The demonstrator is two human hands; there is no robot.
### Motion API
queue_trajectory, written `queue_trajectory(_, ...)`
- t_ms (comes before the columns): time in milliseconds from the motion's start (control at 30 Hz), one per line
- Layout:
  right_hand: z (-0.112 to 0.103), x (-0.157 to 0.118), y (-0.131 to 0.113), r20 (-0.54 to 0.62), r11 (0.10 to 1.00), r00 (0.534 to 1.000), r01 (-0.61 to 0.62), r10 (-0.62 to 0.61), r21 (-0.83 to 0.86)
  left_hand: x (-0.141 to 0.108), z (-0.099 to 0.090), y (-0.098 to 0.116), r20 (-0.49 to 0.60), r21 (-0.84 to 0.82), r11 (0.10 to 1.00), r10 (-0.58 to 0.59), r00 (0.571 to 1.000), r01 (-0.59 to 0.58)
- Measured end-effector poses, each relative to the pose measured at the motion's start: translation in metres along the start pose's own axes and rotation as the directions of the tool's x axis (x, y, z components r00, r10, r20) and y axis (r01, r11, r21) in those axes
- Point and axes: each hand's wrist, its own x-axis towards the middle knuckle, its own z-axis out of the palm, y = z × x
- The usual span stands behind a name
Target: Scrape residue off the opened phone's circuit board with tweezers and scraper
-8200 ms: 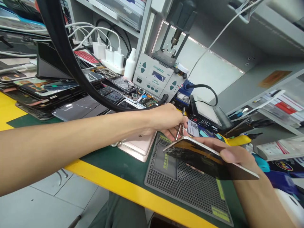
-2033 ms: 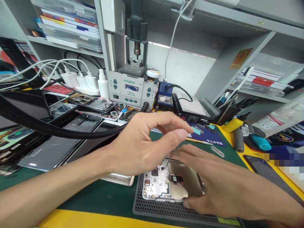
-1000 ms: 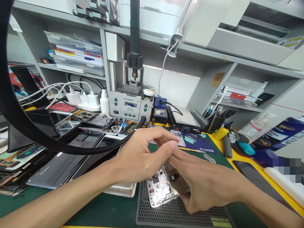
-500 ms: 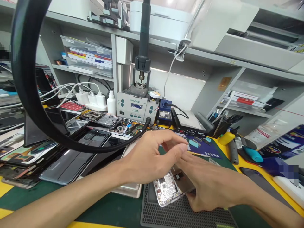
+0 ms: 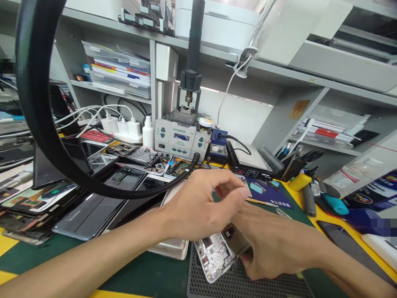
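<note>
Phone turned on the mat, right-hand grip wrapped tighter

Two seconds ago the opened phone [image 5: 214,254] was laid nearly square on the grey honeycomb mat [image 5: 235,283], with its lower edge clear along most of its length. Now it is slewed, one corner pointed toward the near edge, and its far part is covered by both hands. Compared with half a second ago, only a slight further turn can be made out; part of the shift is owed to the camera.

Right hand [image 5: 266,238]: closed over the phone, thumb tucked beneath the lower edge; the fingertips are hidden. Left hand [image 5: 201,205]: thumb and index drawn narrow, tips nearly meeting above the right knuckles. Whether anything is pinched there cannot be told; the tweezers seen earlier cannot be made out.

Inner face is turned up: silvery shield plate exposed, brown bay beside it partly covered. Contact between phone and mat cannot be confirmed. Judgement: the phone is being steadied mostly by the right hand, so the left is left free for fine work at the covered end.

Pale phone [image 5: 173,248] is left just beside the mat, below the left wrist.
</note>
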Motion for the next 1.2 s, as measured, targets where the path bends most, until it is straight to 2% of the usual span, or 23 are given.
queue_trajectory(233,0.002,-0.002,0.004,0.075,0.998,0.996,-0.049,0.046,0.039,0.000,0.000,-0.002,0.003,0.041,0.999,0.007,1.000,-0.007)
queue_trajectory(333,-0.006,-0.012,0.008,0.038,0.990,0.994,-0.110,0.107,0.086,0.000,0.001,-0.004,-0.007,0.082,0.997,0.016,1.000,-0.016)
queue_trajectory(400,-0.015,-0.022,0.017,-0.034,0.976,0.983,-0.176,0.182,0.129,0.000,0.001,-0.005,-0.017,0.113,0.993,0.024,1.000,-0.022)
queue_trajectory(467,-0.025,-0.032,0.031,-0.193,0.960,0.946,-0.231,0.259,0.157,0.000,0.000,-0.005,-0.022,0.135,0.990,0.045,0.999,-0.041)
queue_trajectory(533,-0.035,-0.041,0.048,-0.326,0.918,0.859,-0.353,0.395,0.181,0.000,-0.001,-0.005,-0.035,0.165,0.984,0.071,0.997,-0.065)
queue_trajectory(567,-0.039,-0.046,0.055,-0.342,0.892,0.824,-0.410,0.452,0.189,0.000,-0.001,-0.005,-0.044,0.187,0.980,0.083,0.996,-0.073)
queue_trajectory(633,-0.047,-0.053,0.068,-0.326,0.859,0.795,-0.477,0.512,0.186,-0.001,-0.001,-0.007,-0.054,0.230,0.969,0.106,0.993,-0.091)
queue_trajectory(800,-0.050,-0.057,0.084,-0.205,0.839,0.815,-0.537,0.542,0.087,-0.005,0.001,-0.016,-0.058,0.268,0.959,0.113,0.992,-0.094)
queue_trajectory(1000,-0.028,-0.043,0.094,-0.116,0.841,0.843,-0.535,0.525,-0.082,-0.006,0.000,-0.018,-0.058,0.260,0.960,0.125,0.990,-0.106)
queue_trajectory(1200,-0.010,-0.032,0.100,-0.101,0.846,0.867,-0.498,0.487,-0.191,-0.006,0.002,-0.013,-0.038,0.217,0.971,0.115,0.993,-0.104)
